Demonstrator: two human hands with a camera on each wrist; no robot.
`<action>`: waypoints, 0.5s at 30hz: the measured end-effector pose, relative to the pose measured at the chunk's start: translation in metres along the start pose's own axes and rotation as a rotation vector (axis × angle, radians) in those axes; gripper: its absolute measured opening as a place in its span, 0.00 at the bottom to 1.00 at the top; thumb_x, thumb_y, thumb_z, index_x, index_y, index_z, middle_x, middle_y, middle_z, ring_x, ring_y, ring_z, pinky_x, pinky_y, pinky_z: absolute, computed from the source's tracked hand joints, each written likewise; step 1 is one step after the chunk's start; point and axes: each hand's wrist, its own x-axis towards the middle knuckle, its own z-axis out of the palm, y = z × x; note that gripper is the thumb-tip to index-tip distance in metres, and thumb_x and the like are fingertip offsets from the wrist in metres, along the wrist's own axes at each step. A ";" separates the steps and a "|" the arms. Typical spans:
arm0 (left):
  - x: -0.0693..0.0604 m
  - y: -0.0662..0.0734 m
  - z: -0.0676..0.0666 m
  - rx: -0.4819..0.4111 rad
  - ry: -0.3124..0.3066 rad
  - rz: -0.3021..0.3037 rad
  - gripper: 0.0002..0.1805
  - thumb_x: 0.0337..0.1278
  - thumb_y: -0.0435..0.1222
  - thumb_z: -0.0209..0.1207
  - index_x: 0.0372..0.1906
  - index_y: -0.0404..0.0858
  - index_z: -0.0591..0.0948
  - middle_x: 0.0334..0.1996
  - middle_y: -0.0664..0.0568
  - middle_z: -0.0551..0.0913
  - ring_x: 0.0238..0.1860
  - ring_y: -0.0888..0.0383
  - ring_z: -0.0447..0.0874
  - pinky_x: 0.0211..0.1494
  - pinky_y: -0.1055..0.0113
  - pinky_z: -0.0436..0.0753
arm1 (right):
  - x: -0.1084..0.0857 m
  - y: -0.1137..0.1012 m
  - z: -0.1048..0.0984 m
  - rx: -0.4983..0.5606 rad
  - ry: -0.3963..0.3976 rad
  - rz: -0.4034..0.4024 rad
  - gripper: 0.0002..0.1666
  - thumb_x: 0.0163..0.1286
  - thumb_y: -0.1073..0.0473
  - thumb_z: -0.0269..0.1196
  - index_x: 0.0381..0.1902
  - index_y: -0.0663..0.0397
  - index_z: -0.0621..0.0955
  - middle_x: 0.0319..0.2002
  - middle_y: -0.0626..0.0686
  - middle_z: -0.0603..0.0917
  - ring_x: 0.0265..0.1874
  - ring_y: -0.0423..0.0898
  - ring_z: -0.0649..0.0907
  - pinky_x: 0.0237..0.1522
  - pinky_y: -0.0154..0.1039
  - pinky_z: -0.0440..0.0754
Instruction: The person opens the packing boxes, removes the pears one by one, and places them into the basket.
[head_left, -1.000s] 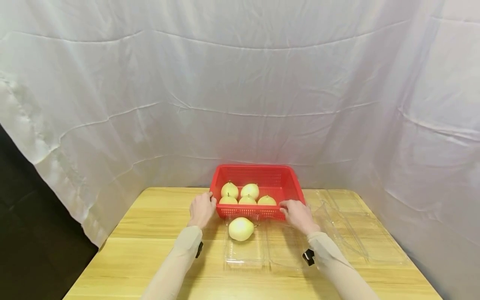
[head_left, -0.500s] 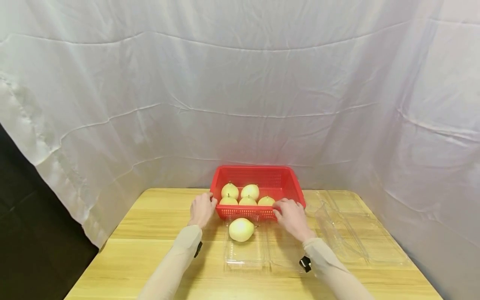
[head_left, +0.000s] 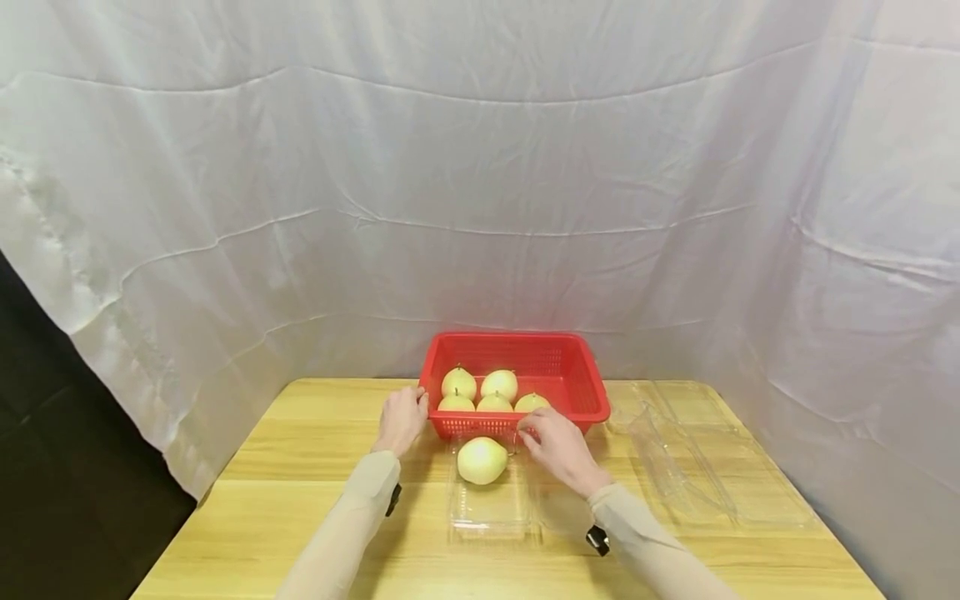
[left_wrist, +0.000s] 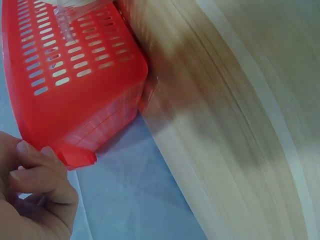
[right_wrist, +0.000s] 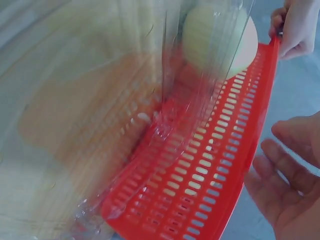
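A red plastic basket (head_left: 588, 379) stands at the back of the table with several pale yellow pears (head_left: 501, 384) in it. My left hand (head_left: 402, 420) grips its front left rim corner, thumb and fingers curled there in the left wrist view. Just in front lies one pear (head_left: 482, 461) in a clear plastic clamshell box (head_left: 491, 508), whose lid lies folded out to the right. My right hand (head_left: 561, 448) hovers by the basket's front rim, right of that pear. In the right wrist view its fingers (right_wrist: 277, 167) are loosely bent, with nothing between them.
More clear plastic boxes (head_left: 686, 467) lie on the right of the wooden table (head_left: 300, 467); their outlines are hard to see. A pale cloth (head_left: 525, 167) hangs behind the table and along both sides.
My right hand has slid left along the basket's front edge, from its right end toward the pear in the box. The left hand and basket have hardly moved.
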 end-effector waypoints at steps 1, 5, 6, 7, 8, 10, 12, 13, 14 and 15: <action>0.000 -0.001 0.001 -0.006 0.002 0.004 0.11 0.65 0.34 0.56 0.39 0.35 0.87 0.27 0.45 0.84 0.26 0.52 0.77 0.31 0.60 0.77 | 0.000 -0.001 0.002 0.011 -0.010 -0.010 0.04 0.61 0.60 0.69 0.35 0.48 0.87 0.36 0.45 0.86 0.39 0.43 0.84 0.43 0.44 0.82; -0.002 -0.004 0.003 -0.065 0.017 -0.012 0.13 0.63 0.32 0.55 0.44 0.34 0.87 0.31 0.43 0.86 0.26 0.52 0.75 0.31 0.61 0.75 | 0.000 -0.006 0.011 0.028 -0.072 -0.069 0.07 0.61 0.60 0.69 0.39 0.49 0.87 0.38 0.46 0.86 0.40 0.44 0.85 0.44 0.44 0.83; -0.004 -0.004 0.004 -0.073 0.019 -0.019 0.13 0.63 0.32 0.55 0.45 0.34 0.87 0.33 0.42 0.87 0.27 0.52 0.76 0.32 0.61 0.75 | -0.001 -0.007 0.013 0.030 -0.089 -0.085 0.09 0.62 0.60 0.69 0.41 0.51 0.86 0.39 0.47 0.86 0.41 0.44 0.85 0.45 0.45 0.83; -0.005 -0.004 0.005 -0.084 0.022 -0.030 0.14 0.62 0.33 0.55 0.47 0.34 0.86 0.37 0.41 0.88 0.29 0.52 0.77 0.32 0.60 0.75 | -0.001 -0.008 0.015 0.029 -0.103 -0.103 0.11 0.62 0.59 0.69 0.43 0.52 0.86 0.40 0.48 0.86 0.41 0.45 0.85 0.45 0.45 0.83; -0.005 -0.004 0.005 -0.093 0.025 -0.041 0.15 0.62 0.33 0.55 0.49 0.34 0.86 0.41 0.41 0.88 0.30 0.51 0.78 0.33 0.59 0.76 | -0.001 -0.009 0.016 0.023 -0.115 -0.118 0.12 0.62 0.59 0.69 0.45 0.52 0.85 0.42 0.48 0.86 0.42 0.45 0.85 0.45 0.45 0.83; -0.006 -0.004 0.006 -0.102 0.026 -0.061 0.17 0.62 0.34 0.55 0.53 0.35 0.84 0.48 0.41 0.86 0.34 0.50 0.80 0.36 0.57 0.77 | -0.002 -0.012 0.019 0.023 -0.141 -0.149 0.15 0.63 0.58 0.68 0.48 0.52 0.84 0.44 0.50 0.85 0.42 0.46 0.84 0.46 0.45 0.83; -0.006 -0.004 0.007 -0.109 0.022 -0.079 0.18 0.63 0.35 0.55 0.55 0.34 0.83 0.50 0.41 0.86 0.35 0.49 0.80 0.37 0.56 0.77 | -0.002 -0.014 0.021 0.019 -0.160 -0.176 0.17 0.63 0.58 0.68 0.50 0.52 0.83 0.45 0.50 0.85 0.43 0.46 0.84 0.46 0.44 0.83; -0.006 -0.003 0.008 -0.113 0.021 -0.088 0.19 0.63 0.36 0.55 0.56 0.34 0.83 0.49 0.41 0.86 0.34 0.49 0.80 0.37 0.57 0.77 | -0.001 -0.015 0.022 0.012 -0.169 -0.188 0.18 0.63 0.58 0.69 0.51 0.52 0.83 0.46 0.50 0.84 0.43 0.46 0.84 0.47 0.44 0.83; -0.005 -0.003 0.008 -0.116 0.019 -0.096 0.19 0.63 0.36 0.55 0.56 0.34 0.82 0.47 0.41 0.86 0.34 0.50 0.79 0.36 0.57 0.77 | -0.001 -0.015 0.023 0.006 -0.181 -0.196 0.18 0.63 0.58 0.69 0.51 0.52 0.83 0.46 0.50 0.84 0.44 0.46 0.84 0.48 0.44 0.82; -0.005 -0.002 0.008 -0.119 0.017 -0.101 0.19 0.63 0.36 0.55 0.57 0.34 0.82 0.44 0.41 0.87 0.32 0.50 0.78 0.35 0.58 0.77 | -0.001 -0.016 0.023 0.003 -0.197 -0.202 0.19 0.63 0.58 0.69 0.52 0.52 0.83 0.47 0.50 0.84 0.45 0.46 0.84 0.49 0.44 0.82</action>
